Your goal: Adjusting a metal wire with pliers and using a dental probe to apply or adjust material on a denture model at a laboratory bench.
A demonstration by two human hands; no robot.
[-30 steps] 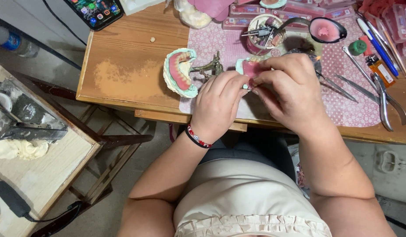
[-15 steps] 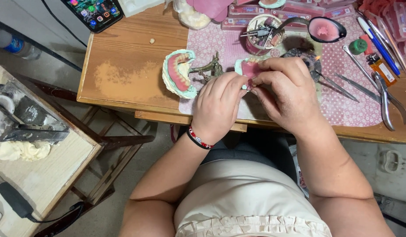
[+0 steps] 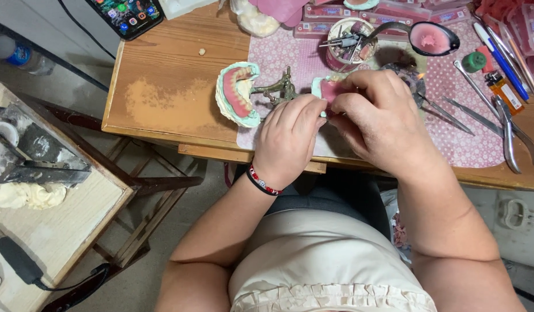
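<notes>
Almost nothing has moved since the earlier frames: both hands stay pressed together over the same pink denture base, and only the fingers have shifted slightly. Two hands work at the front edge of the wooden surface [image 3: 163, 86]. The left hand [image 3: 290, 138], with one red-and-black bead bracelet [image 3: 262, 182] at its wrist, has its fingers curled and its fingertips closed against the pink wax denture base [image 3: 329, 91], which sits on a pale green cast between the two hands on the pink patterned mat [image 3: 452, 127]. The right hand [image 3: 379, 124] is bent over the same piece from the other side, fingers pinched at it; whether a small tool lies between them cannot be told. One second denture model [image 3: 237, 95], pink wax with a row of teeth on a pale green cast, stands on its side just left of the hands, fixed to one brass-coloured articulator [image 3: 277, 88], in the same place as before. Behind the hands stands one round cup of instruments [image 3: 349, 41] and one small dish of pink wax [image 3: 431, 39]. To the right lie several metal hand instruments [image 3: 457, 112], one pair of pliers [image 3: 509, 130] and one blue pen [image 3: 501, 58]. One smartphone [image 3: 125, 13] lies at the far left corner.
</notes>
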